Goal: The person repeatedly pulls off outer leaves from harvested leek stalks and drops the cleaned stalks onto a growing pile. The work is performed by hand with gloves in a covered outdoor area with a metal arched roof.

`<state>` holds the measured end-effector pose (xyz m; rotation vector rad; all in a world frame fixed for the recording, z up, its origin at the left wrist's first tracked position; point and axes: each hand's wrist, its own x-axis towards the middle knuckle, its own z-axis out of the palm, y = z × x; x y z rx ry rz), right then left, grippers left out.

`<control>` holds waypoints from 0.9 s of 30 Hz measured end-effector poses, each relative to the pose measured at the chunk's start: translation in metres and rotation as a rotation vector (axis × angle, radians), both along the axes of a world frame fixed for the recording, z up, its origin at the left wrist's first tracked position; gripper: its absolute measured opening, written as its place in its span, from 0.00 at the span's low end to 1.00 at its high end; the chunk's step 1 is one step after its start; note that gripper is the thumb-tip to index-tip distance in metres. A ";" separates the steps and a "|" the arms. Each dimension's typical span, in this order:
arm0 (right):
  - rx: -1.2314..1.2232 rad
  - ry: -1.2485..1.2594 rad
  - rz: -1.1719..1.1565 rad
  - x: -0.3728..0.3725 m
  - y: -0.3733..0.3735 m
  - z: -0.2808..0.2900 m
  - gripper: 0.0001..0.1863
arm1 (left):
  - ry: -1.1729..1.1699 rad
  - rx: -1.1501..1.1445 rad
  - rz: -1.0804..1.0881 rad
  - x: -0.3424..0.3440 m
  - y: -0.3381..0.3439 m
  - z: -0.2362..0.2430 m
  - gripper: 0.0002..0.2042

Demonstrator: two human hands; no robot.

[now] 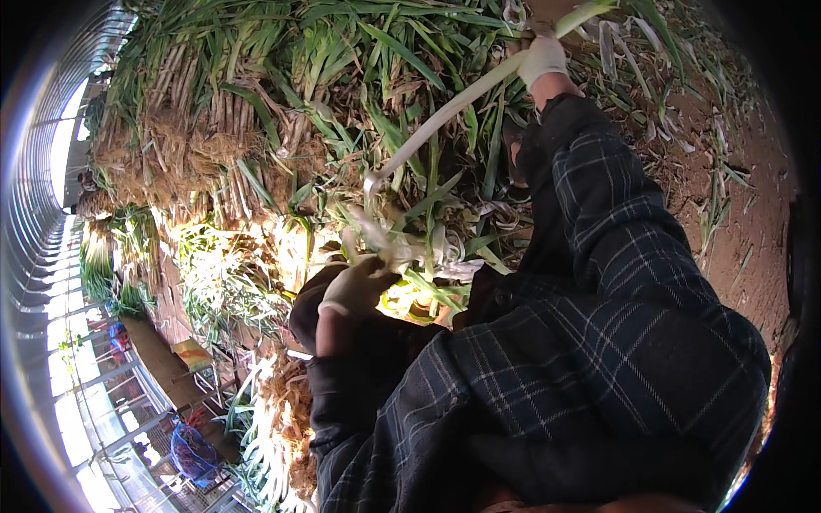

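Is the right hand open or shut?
Shut: the right hand is closed around a green onion, which sticks out on both sides of the grip.

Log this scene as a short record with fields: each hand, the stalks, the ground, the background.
Right hand: pale-gloved, at upper right, grip closed around a long stalk
Long stalk: pale along most of its length, slanting down to the left from the hand, greener beyond it
Left hand: pale-gloved, nearer the body; blurred pale material at its fingers, grip unclear
Pile: leafy stalks with brownish roots, upper left
Ground: brown soil with leaf scraps, right
Background: blue mesh container, lower left
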<state>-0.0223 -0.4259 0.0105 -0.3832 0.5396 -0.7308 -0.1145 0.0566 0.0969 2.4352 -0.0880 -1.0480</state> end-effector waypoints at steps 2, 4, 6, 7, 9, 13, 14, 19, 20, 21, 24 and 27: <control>0.038 0.041 -0.011 0.007 0.015 0.003 0.10 | -0.548 0.455 -0.315 0.005 -0.015 -0.010 0.15; 0.073 0.087 0.011 0.009 0.035 0.006 0.09 | -1.027 0.246 0.006 0.011 -0.032 -0.005 0.17; 0.071 0.125 0.031 0.007 0.058 0.012 0.08 | -1.193 0.167 -0.150 0.015 -0.054 0.010 0.20; 0.070 0.136 0.074 0.006 0.070 0.016 0.08 | -1.262 0.226 -0.395 0.020 -0.069 0.017 0.27; 0.063 0.165 0.087 0.001 0.094 0.023 0.09 | -1.501 0.460 -0.722 0.025 -0.097 0.025 0.33; 0.117 0.131 0.256 -0.004 0.122 0.029 0.09 | -0.671 0.418 -0.312 0.019 -0.116 0.009 0.35; 0.069 0.084 0.289 -0.004 0.125 0.030 0.09 | -0.568 0.284 -0.217 0.021 -0.110 0.000 0.35; -0.022 -0.184 0.498 -0.004 0.133 0.030 0.08 | -0.330 -0.051 -0.420 0.056 -0.057 -0.063 0.22; -0.004 -0.205 0.569 -0.005 0.133 0.031 0.07 | -0.548 0.121 -0.744 0.066 -0.045 -0.071 0.19; -0.021 -0.190 0.535 -0.004 0.134 0.032 0.07 | -0.789 0.326 -1.050 0.072 -0.037 -0.077 0.18; -0.067 -0.193 0.489 -0.005 0.132 0.036 0.07 | -0.529 0.195 -0.139 0.076 -0.024 -0.071 0.15; -0.111 -0.088 0.439 -0.006 0.134 0.035 0.08 | -0.535 -0.113 0.111 0.046 -0.038 -0.047 0.17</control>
